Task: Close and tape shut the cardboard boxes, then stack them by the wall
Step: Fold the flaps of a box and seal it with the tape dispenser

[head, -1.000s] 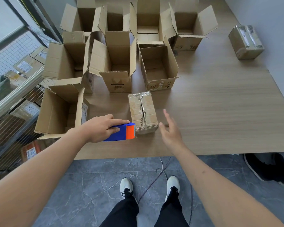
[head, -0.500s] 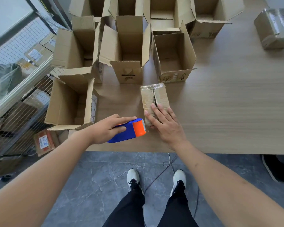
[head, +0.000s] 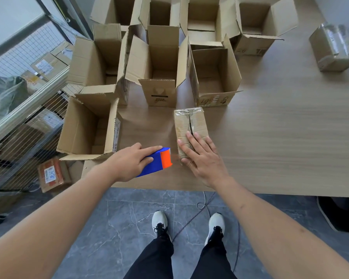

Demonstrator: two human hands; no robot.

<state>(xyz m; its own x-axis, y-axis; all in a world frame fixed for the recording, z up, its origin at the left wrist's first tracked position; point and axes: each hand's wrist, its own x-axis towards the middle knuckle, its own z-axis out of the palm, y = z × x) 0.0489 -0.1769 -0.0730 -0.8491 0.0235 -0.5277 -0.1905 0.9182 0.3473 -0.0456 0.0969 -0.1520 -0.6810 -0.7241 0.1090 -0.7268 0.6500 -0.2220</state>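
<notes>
box [head: 190,125]: cardboard, glossy tape | table [head: 280,137]: matt woodgrain | dispenser [head: 159,160]: plastic

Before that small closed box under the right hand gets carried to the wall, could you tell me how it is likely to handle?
The small closed box will probably feel stiff, being corrugated card with its flaps shut. The glossy tape wrapped over it may make it a little slippery. It lies flat and low on the table, so it should slide rather than tip. Its weight cannot be judged.

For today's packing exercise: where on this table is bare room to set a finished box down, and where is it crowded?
Bare wood lies right of the small closed box under the right hand, reaching toward the taped box by the wall. The table's left and far parts are crowded with open boxes; the left hand grips the tape dispenser.
</notes>
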